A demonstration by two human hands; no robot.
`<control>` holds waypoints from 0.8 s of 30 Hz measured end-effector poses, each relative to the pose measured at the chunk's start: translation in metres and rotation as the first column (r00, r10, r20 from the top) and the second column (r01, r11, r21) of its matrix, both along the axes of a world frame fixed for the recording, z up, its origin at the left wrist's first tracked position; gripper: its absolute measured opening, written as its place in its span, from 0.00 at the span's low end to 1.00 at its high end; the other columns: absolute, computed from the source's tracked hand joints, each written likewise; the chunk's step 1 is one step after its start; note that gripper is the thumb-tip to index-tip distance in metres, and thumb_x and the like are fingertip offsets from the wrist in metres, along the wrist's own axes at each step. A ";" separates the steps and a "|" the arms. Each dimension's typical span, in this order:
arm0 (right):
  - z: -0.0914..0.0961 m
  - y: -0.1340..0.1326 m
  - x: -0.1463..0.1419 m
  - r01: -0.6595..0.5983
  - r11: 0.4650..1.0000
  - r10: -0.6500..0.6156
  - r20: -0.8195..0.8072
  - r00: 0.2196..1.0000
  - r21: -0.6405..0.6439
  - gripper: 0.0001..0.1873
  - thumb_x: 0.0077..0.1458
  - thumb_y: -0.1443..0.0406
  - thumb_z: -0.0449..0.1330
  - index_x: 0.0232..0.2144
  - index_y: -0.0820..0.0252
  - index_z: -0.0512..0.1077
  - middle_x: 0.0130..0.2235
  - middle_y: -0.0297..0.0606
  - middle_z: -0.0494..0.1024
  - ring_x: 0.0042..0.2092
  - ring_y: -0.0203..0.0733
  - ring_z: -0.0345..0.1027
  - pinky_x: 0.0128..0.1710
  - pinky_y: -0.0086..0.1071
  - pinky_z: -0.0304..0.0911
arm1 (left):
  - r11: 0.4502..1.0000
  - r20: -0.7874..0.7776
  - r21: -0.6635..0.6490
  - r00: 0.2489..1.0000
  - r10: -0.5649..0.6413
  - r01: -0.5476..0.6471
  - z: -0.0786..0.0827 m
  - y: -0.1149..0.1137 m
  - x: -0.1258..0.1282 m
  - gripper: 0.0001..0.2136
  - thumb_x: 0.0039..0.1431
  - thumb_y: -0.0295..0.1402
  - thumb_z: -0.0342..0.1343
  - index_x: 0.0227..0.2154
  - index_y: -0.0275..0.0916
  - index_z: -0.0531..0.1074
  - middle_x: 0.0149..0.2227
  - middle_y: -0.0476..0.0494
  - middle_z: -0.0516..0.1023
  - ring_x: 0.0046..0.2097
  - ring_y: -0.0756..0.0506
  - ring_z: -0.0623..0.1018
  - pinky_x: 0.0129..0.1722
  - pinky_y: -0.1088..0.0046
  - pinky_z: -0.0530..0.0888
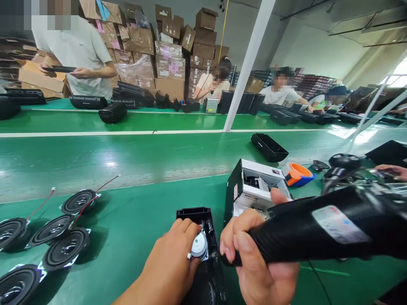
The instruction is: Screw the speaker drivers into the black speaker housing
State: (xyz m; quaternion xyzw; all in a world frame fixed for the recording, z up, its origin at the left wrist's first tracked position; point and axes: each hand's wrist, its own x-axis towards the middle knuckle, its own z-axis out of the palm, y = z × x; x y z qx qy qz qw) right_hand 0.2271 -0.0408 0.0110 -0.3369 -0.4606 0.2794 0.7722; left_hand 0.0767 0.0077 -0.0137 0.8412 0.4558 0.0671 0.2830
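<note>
Green matting carries a black housing (pixel 199 214) lying at the near edge. In it sits a silver-backed driver (pixel 199 245), gripped by the left hand (pixel 173 262) with curled fingers. The right hand (pixel 254 262) is closed round a black screwdriver (pixel 305 233), whose body hides the table behind. Just beyond stands a white box (pixel 254 186), its red lettering unreadable, like the screwdriver's label (pixel 337 224). Loose speakers (pixel 65 248) lie well to the left, and an orange holder (pixel 299 173) is beside the box.

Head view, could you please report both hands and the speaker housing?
Left hand holding speaker driver in black housing. Right hand gripping power screwdriver, nose by housing. Loose speakers at left, white box behind; nothing blocking.
</note>
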 end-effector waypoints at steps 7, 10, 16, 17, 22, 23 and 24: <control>-0.025 0.007 0.005 -0.003 1.000 0.005 0.108 0.994 -0.020 0.06 0.74 0.66 0.61 0.41 0.53 0.78 0.30 0.28 0.68 0.29 0.35 0.67 0.27 0.33 0.65 | 0.999 0.003 0.026 1.000 -0.025 0.025 0.000 0.000 0.001 0.19 0.61 0.20 0.58 0.53 0.42 0.76 0.52 0.42 0.79 0.55 0.34 0.77 0.54 0.51 0.79; -0.032 0.009 0.007 -0.023 0.999 0.027 0.118 0.993 -0.037 0.08 0.74 0.68 0.61 0.39 0.54 0.78 0.31 0.29 0.69 0.30 0.35 0.68 0.30 0.35 0.65 | 0.999 0.004 0.027 1.000 -0.023 0.022 0.000 0.000 0.000 0.19 0.61 0.20 0.58 0.53 0.42 0.75 0.52 0.43 0.79 0.55 0.35 0.77 0.54 0.51 0.79; -0.034 0.011 0.007 -0.036 0.999 0.038 0.095 0.995 -0.025 0.37 0.73 0.70 0.61 0.75 0.42 0.53 0.32 0.26 0.72 0.29 0.37 0.68 0.30 0.35 0.67 | 1.000 -0.020 0.001 1.000 -0.018 0.018 0.003 0.001 0.001 0.19 0.62 0.21 0.59 0.54 0.42 0.75 0.54 0.42 0.79 0.57 0.35 0.77 0.55 0.51 0.79; -0.035 0.011 0.007 -0.032 0.999 0.035 0.100 0.994 -0.028 0.40 0.73 0.70 0.61 0.77 0.42 0.48 0.32 0.26 0.72 0.29 0.38 0.68 0.31 0.36 0.68 | 1.000 -0.022 0.000 1.000 -0.017 0.017 0.004 0.001 0.001 0.19 0.62 0.21 0.59 0.54 0.42 0.75 0.54 0.42 0.79 0.57 0.35 0.77 0.55 0.51 0.79; -0.039 0.010 0.006 0.009 0.999 -0.003 0.171 0.985 -0.034 0.35 0.71 0.69 0.63 0.73 0.46 0.56 0.32 0.27 0.72 0.33 0.40 0.71 0.33 0.36 0.69 | 1.000 -0.017 -0.014 1.000 -0.011 0.011 0.006 0.001 0.001 0.18 0.63 0.21 0.59 0.54 0.43 0.76 0.54 0.43 0.79 0.57 0.35 0.77 0.55 0.51 0.79; -0.039 0.010 0.006 0.014 0.999 -0.009 0.173 0.985 -0.028 0.36 0.71 0.69 0.63 0.74 0.46 0.56 0.31 0.27 0.72 0.34 0.41 0.72 0.32 0.36 0.69 | 1.000 -0.017 -0.010 1.000 -0.010 0.010 0.006 0.001 0.001 0.18 0.62 0.21 0.59 0.53 0.43 0.76 0.54 0.43 0.79 0.57 0.35 0.77 0.55 0.51 0.79; -0.039 0.009 0.005 0.010 1.000 -0.006 0.166 0.986 -0.021 0.37 0.71 0.69 0.64 0.74 0.47 0.55 0.31 0.27 0.72 0.34 0.41 0.72 0.31 0.35 0.68 | 1.000 -0.019 -0.007 1.000 -0.011 0.011 0.006 0.001 0.001 0.18 0.62 0.21 0.58 0.53 0.43 0.76 0.53 0.43 0.79 0.56 0.35 0.77 0.55 0.51 0.79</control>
